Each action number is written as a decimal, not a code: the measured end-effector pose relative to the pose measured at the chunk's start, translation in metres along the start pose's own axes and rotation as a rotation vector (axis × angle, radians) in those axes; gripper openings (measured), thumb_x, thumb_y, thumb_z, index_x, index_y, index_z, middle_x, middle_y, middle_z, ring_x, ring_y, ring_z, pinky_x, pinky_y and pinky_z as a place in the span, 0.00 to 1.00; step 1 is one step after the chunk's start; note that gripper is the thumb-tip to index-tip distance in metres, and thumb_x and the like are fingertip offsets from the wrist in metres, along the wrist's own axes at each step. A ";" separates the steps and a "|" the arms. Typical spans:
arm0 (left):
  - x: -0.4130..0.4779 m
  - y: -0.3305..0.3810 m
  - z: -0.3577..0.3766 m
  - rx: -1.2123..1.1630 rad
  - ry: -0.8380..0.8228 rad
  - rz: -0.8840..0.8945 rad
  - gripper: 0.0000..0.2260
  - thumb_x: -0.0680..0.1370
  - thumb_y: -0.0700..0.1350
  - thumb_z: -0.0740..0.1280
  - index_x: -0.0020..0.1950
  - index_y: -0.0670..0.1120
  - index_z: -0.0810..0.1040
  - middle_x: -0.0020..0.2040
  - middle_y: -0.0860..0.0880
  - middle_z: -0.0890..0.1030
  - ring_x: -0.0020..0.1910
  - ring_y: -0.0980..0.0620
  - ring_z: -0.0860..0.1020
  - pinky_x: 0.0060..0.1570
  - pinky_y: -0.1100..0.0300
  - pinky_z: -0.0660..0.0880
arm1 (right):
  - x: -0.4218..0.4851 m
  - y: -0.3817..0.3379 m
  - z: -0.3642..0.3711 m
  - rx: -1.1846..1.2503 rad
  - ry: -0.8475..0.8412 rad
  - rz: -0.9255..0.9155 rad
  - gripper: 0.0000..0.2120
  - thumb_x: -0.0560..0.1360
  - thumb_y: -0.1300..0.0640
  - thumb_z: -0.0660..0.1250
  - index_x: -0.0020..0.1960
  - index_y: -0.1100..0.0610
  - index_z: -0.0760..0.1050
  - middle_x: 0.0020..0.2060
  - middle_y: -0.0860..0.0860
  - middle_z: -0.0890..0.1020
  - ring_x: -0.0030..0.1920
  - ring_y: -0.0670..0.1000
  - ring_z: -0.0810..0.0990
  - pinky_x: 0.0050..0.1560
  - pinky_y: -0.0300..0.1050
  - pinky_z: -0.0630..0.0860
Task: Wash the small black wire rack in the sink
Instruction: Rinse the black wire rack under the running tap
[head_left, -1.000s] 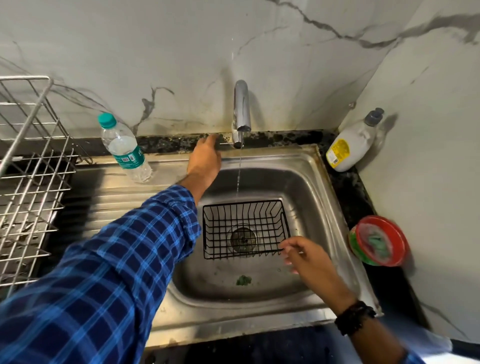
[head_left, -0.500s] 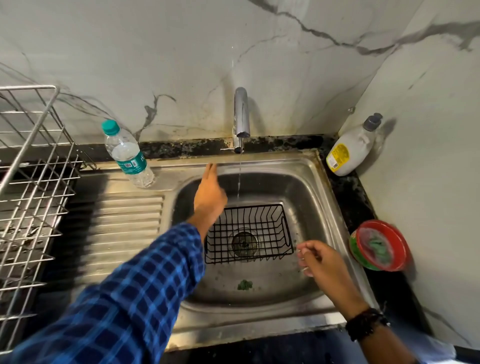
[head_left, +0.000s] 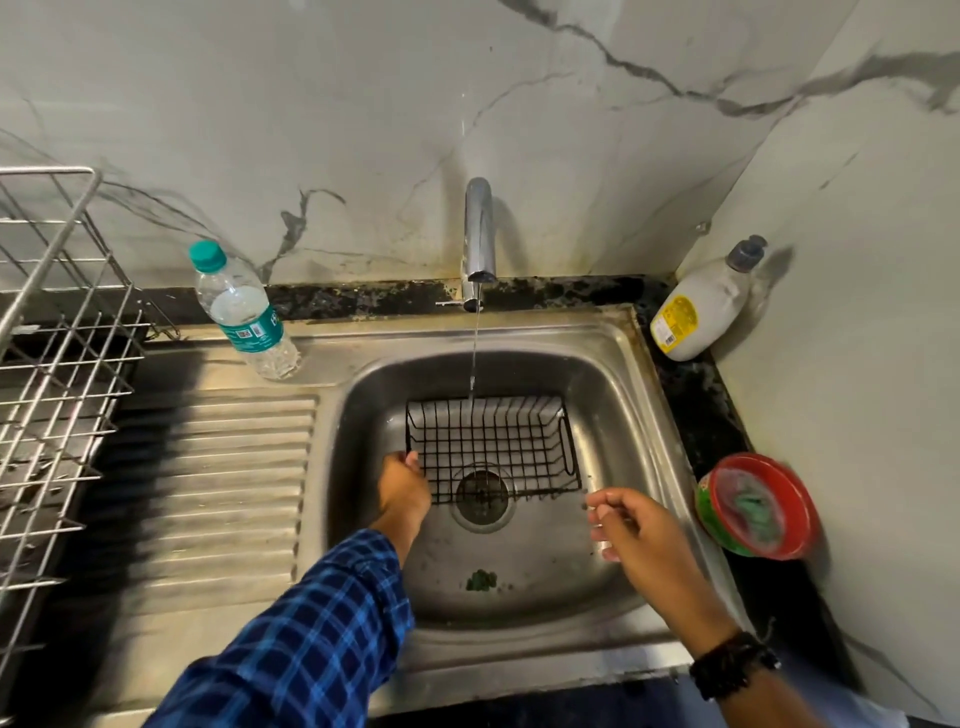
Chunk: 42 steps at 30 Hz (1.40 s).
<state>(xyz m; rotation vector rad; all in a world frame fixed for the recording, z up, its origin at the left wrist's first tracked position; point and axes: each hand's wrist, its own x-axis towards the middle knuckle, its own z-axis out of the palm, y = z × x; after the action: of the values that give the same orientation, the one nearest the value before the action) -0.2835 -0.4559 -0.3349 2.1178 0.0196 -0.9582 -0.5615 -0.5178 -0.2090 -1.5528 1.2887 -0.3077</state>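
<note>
1. The rack (head_left: 493, 447) sits in the sink (head_left: 639, 415), over the drain (head_left: 482, 491). Thin water (head_left: 474, 353) hits its back edge.
2. Ur left hand (head_left: 405, 491) grips its left rim. Ur right hand (head_left: 639, 535) is loose, holds nothing, just beside the front corner.
3. Step: rinse just starting, I think. Next: grab w/ right too, tilt rack under the water.

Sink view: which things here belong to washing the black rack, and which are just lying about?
In use: rack, sink, tap and its stream, left hand gripping the rack's left edge, right hand near its right corner.
Lying about: water bottle, white bottle, red tub, drainer, green scrap in the sink.
</note>
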 end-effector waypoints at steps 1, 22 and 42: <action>0.008 0.002 0.000 -0.003 -0.008 0.012 0.12 0.85 0.54 0.55 0.59 0.49 0.73 0.53 0.45 0.80 0.53 0.44 0.80 0.58 0.42 0.79 | 0.000 0.001 -0.002 -0.002 0.003 0.001 0.08 0.81 0.55 0.64 0.54 0.45 0.80 0.47 0.41 0.84 0.47 0.41 0.84 0.49 0.44 0.81; -0.078 -0.001 -0.086 0.721 -0.330 0.351 0.14 0.84 0.48 0.59 0.66 0.48 0.77 0.61 0.45 0.82 0.57 0.47 0.81 0.60 0.52 0.78 | 0.027 0.033 -0.129 -0.726 0.364 -0.037 0.12 0.77 0.57 0.64 0.57 0.50 0.82 0.50 0.58 0.84 0.44 0.62 0.81 0.49 0.53 0.79; -0.137 -0.019 -0.114 0.457 -0.163 0.564 0.09 0.83 0.42 0.65 0.58 0.55 0.79 0.52 0.62 0.82 0.53 0.68 0.79 0.54 0.75 0.71 | 0.050 0.034 -0.128 -0.769 0.217 -0.147 0.09 0.69 0.64 0.76 0.49 0.60 0.84 0.43 0.59 0.86 0.44 0.62 0.82 0.48 0.45 0.72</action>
<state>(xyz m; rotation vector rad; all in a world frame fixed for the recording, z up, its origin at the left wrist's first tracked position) -0.3160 -0.3274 -0.2143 2.2416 -0.9057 -0.8304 -0.6551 -0.6242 -0.2029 -2.3160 1.5649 -0.0639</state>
